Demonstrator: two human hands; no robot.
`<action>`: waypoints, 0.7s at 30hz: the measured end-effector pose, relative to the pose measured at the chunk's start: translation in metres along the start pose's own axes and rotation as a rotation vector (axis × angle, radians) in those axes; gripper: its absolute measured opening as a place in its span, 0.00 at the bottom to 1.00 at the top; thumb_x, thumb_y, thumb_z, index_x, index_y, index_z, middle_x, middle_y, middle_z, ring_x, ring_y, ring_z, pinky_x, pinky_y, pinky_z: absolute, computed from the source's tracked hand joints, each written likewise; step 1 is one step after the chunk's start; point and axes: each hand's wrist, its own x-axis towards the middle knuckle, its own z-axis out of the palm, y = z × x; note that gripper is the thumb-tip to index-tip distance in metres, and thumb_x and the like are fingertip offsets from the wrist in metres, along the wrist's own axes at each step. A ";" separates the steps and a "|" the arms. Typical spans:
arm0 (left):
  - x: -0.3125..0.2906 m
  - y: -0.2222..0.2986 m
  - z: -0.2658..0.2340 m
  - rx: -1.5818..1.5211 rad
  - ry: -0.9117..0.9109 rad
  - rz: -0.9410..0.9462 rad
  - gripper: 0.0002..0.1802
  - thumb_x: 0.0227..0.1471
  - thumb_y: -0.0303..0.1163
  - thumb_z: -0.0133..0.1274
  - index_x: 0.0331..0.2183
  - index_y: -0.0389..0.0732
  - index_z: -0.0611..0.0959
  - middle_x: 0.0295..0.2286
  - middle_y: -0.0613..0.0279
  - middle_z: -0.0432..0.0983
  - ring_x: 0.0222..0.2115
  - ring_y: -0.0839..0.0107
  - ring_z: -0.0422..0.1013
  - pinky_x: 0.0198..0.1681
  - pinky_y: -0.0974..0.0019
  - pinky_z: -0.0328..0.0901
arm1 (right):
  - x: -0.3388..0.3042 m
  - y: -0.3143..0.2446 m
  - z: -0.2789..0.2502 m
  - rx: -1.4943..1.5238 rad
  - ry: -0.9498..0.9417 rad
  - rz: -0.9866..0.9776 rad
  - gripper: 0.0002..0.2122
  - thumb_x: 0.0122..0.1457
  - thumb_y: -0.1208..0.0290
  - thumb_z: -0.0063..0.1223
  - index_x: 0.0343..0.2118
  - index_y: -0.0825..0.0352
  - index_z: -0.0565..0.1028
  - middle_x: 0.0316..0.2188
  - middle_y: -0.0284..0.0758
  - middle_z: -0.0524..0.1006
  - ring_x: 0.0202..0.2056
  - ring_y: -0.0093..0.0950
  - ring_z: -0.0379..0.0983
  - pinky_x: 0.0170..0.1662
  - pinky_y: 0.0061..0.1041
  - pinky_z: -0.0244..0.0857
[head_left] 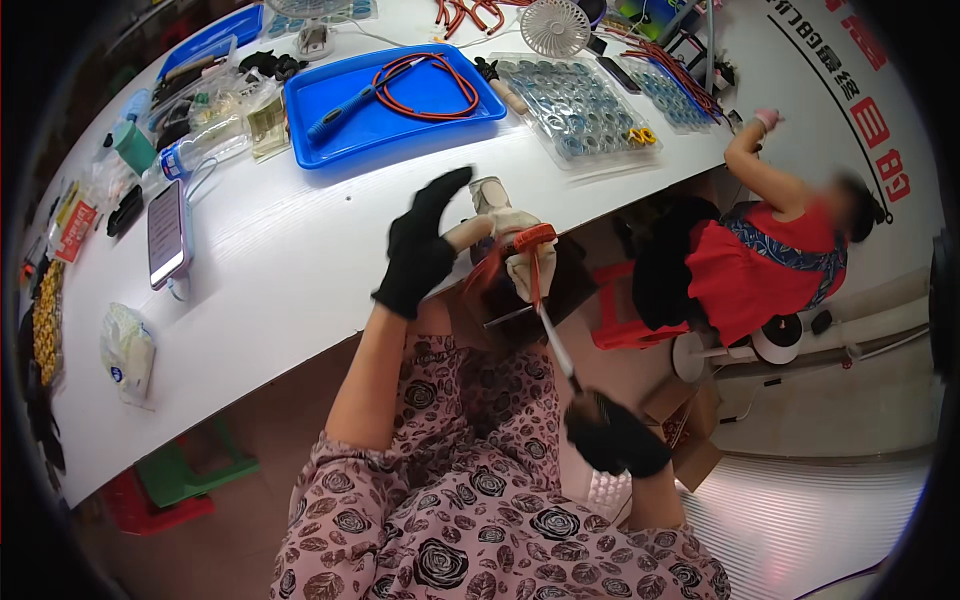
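My left hand (415,250), in a black glove, has its index finger stretched away from its pale-covered thumb. The thumb reaches to a whitish, cloth-wrapped piece (527,270) at the table's front edge. An orange-red cord (533,236) is looped around that piece, with strands hanging down beside it. My right hand (612,435), also black-gloved, is closed around a tool with a long metal shaft (557,345); its handle is mostly hidden in the fist. The shaft slants up and left, and its tip meets the cord and wrapped piece. Exact contact there is too small to tell.
On the white table (260,270) lie a blue tray (340,95) with a red cord coil and a blue-handled tool, a clear compartment tray (580,100), a phone (168,235) and a tissue pack (127,350). A person in red (760,260) sits at right.
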 end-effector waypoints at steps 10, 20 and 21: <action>-0.107 0.063 0.056 0.283 -0.019 0.245 0.10 0.45 0.33 0.55 0.33 0.41 0.79 0.34 0.54 0.72 0.35 0.54 0.70 0.36 0.59 0.64 | -0.007 0.041 -0.006 0.239 -0.261 -0.238 0.05 0.56 0.76 0.46 0.35 0.63 0.65 0.15 0.27 0.62 0.09 0.15 0.55 0.08 0.13 0.47; -0.133 0.032 0.075 0.358 -0.153 0.176 0.08 0.47 0.35 0.53 0.30 0.41 0.78 0.25 0.52 0.73 0.26 0.55 0.71 0.27 0.58 0.63 | 0.031 0.092 -0.012 1.744 -1.455 0.689 0.04 0.56 0.74 0.44 0.35 0.60 0.67 0.14 0.26 0.65 0.09 0.17 0.60 0.07 0.16 0.52; -0.136 0.030 0.073 0.380 -0.159 0.170 0.08 0.48 0.35 0.53 0.30 0.41 0.78 0.25 0.53 0.73 0.27 0.55 0.71 0.28 0.58 0.63 | 0.026 0.107 -0.019 2.104 -1.578 1.102 0.07 0.56 0.73 0.44 0.38 0.60 0.67 0.13 0.26 0.65 0.09 0.18 0.60 0.08 0.17 0.52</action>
